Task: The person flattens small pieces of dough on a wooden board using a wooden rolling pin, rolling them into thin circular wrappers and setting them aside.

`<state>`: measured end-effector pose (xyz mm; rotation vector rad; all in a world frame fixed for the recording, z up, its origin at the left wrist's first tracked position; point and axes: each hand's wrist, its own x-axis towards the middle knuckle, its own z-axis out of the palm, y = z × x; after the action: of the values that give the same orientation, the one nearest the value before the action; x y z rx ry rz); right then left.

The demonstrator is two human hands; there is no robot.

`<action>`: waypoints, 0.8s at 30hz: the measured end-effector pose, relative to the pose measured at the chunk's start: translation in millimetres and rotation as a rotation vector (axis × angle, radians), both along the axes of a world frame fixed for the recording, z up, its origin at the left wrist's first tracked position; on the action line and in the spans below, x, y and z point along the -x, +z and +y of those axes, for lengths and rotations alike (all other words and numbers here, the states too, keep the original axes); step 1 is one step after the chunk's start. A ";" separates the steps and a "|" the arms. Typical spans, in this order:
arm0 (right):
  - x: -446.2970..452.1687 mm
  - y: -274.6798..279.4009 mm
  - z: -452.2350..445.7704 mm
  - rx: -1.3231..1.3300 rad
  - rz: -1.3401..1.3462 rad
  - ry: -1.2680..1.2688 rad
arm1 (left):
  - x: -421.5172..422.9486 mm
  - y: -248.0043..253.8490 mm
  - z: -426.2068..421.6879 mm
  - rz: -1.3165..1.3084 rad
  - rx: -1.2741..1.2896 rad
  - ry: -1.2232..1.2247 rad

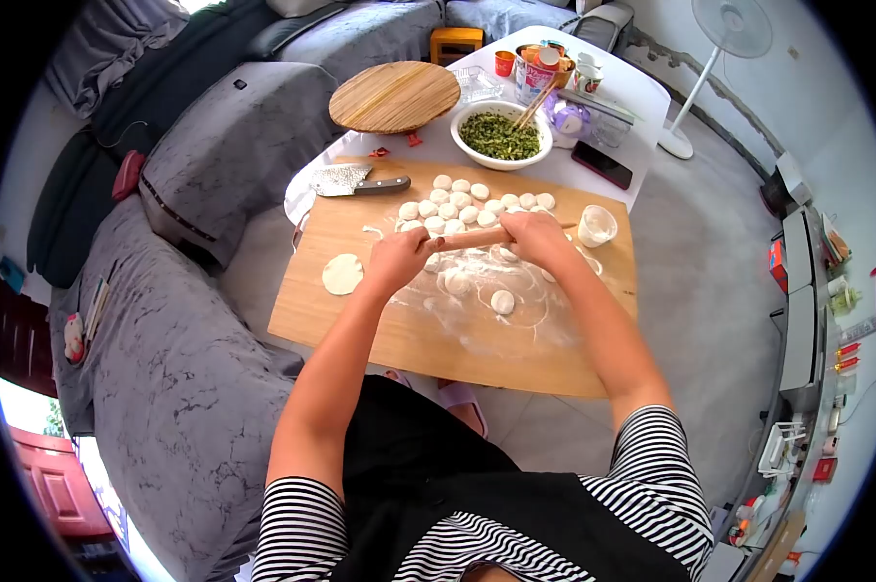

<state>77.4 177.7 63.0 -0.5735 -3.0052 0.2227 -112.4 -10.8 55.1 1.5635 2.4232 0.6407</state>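
A wooden rolling pin (pixel 472 239) spans between my hands above the floured part of a wooden board (pixel 360 323). My left hand (pixel 402 258) is closed round its left end, and my right hand (pixel 535 238) grips the other end. Several small dough pieces (pixel 459 200) lie in a cluster just beyond the pin. Nearer to me are a flattened dough piece (pixel 502 302) and another beside it in the flour. A thin round dough wrapper (pixel 342 274) rests left of my left hand. To the right of my right hand stands a tub of flour (pixel 597 226).
A cleaver (pixel 360 181) lies at the board's far left. Behind the board are a bowl of chopped green filling (pixel 501 136) with chopsticks, a round woven lid (pixel 394 96) and a phone (pixel 602 165). A grey covered sofa (pixel 186 388) flanks the left; a fan (pixel 732 29) stands back right.
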 end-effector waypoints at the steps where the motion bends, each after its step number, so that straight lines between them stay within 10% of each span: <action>1: -6.9 -3.3 -5.7 0.005 -0.007 -0.003 | -3.9 -3.9 -2.1 -0.050 0.019 -0.011; 9: -19.2 -19.9 -56.5 0.153 0.234 0.283 | -57.9 -18.1 -3.1 -0.077 0.016 0.010; 24: -122.2 -26.8 -65.5 0.208 0.221 -0.160 | -84.8 -44.6 -35.2 0.050 -0.197 -0.200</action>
<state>199.7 112.1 36.2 -0.7496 -2.7250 0.5536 -27.6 -46.0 10.5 1.8895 2.2558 0.8301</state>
